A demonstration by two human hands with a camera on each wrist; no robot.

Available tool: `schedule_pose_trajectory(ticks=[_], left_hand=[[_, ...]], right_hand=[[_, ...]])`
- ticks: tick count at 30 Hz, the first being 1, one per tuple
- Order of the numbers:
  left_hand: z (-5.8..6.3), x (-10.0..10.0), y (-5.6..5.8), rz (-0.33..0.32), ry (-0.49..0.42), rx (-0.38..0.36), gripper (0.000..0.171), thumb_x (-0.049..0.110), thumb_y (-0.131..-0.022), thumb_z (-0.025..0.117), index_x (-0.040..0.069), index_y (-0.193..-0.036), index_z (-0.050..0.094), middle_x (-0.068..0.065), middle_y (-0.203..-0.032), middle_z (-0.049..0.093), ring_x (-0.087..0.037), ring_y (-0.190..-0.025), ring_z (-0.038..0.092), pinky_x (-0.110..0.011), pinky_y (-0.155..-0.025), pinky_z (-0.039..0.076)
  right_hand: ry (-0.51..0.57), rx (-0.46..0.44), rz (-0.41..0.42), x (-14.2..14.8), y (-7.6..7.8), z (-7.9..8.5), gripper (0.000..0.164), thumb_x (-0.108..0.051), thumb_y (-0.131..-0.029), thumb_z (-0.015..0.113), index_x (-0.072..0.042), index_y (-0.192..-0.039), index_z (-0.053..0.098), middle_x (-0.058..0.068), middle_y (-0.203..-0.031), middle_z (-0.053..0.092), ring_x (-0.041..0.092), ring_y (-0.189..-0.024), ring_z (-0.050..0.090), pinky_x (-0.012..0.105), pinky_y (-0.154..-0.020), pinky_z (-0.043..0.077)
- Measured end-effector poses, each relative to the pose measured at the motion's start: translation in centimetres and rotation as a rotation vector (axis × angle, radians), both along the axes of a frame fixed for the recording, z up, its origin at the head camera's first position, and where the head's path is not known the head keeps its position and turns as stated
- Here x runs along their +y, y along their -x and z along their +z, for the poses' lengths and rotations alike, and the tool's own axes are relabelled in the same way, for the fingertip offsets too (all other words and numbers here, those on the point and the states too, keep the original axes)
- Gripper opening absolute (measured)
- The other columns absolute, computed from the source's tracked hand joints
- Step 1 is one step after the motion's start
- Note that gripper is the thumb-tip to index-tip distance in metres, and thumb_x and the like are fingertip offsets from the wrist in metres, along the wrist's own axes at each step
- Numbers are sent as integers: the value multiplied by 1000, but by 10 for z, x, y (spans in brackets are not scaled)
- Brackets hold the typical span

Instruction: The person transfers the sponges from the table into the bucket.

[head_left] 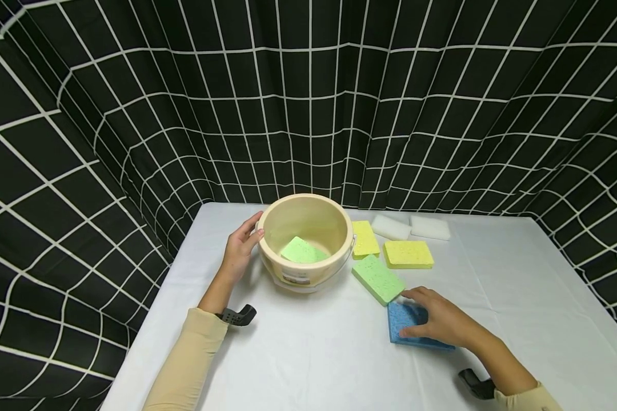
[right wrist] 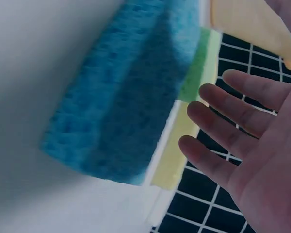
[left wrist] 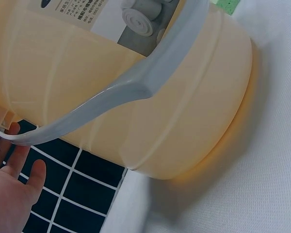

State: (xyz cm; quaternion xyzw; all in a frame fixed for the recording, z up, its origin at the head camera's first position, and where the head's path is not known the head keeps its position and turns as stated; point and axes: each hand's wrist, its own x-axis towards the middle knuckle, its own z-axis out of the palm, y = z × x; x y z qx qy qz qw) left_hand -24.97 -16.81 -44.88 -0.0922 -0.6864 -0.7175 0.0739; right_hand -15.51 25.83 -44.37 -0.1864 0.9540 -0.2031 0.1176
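Note:
A cream bucket (head_left: 305,279) with a grey handle (left wrist: 102,99) stands upright on the table, a light green sponge (head_left: 302,251) lying inside. My left hand (head_left: 239,251) touches the bucket's left side near the rim, fingers fairly straight around the handle's end. Over a blue sponge (head_left: 406,330) hovers my right hand (head_left: 444,319), its thumb and fingers spread and not closed on it. The right wrist view shows those straight fingers (right wrist: 223,121) apart from the blue sponge. Another green sponge (head_left: 378,278) lies between bucket and right hand, its near corner by the fingertips.
Two yellow sponges (head_left: 408,254) lie to the right of the bucket, with two white sponges (head_left: 429,228) behind them. A white cloth covers the table (head_left: 308,365). Black curtains (head_left: 308,114) with a white grid hang around its back and sides.

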Motion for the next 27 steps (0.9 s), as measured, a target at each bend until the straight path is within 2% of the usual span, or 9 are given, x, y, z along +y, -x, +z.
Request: schedule_pose_trajectory(ticks=[8, 13, 21, 27], left_hand=[[0, 2, -3, 8, 0, -2, 49, 8, -96, 55, -2, -143, 44, -15, -154, 40, -24, -146, 32, -10, -105, 42], [0, 2, -3, 10, 3, 2, 49, 8, -96, 54, -2, -143, 44, -15, -154, 40, -24, -146, 33, -11, -106, 41], [3, 0, -3, 7, 13, -6, 50, 10, -97, 54, 0, -144, 43, -13, -154, 39, -23, -146, 33, -11, -107, 40], [3, 0, -3, 4, 10, 5, 49, 10, -97, 54, -1, -144, 44, -14, -154, 40, -22, -147, 32, -11, -108, 39]], right_hand=[[-64, -1, 16, 2, -10, -14, 98, -59, -60, 84, -1, -132, 55, 20, -129, 57, 41, -117, 56, 59, -93, 52], [-90, 23, 20, 1, -12, -17, 97, -51, -56, 89, -2, -132, 55, 19, -127, 58, 40, -115, 57, 58, -93, 52], [-114, 80, 55, -1, -11, -17, 92, -42, -55, 92, -1, -129, 57, 18, -123, 59, 38, -111, 58, 57, -92, 52], [-128, 57, 55, -2, -11, -11, 89, -45, -58, 91, -2, -129, 57, 16, -123, 59, 35, -111, 58, 55, -92, 53]])
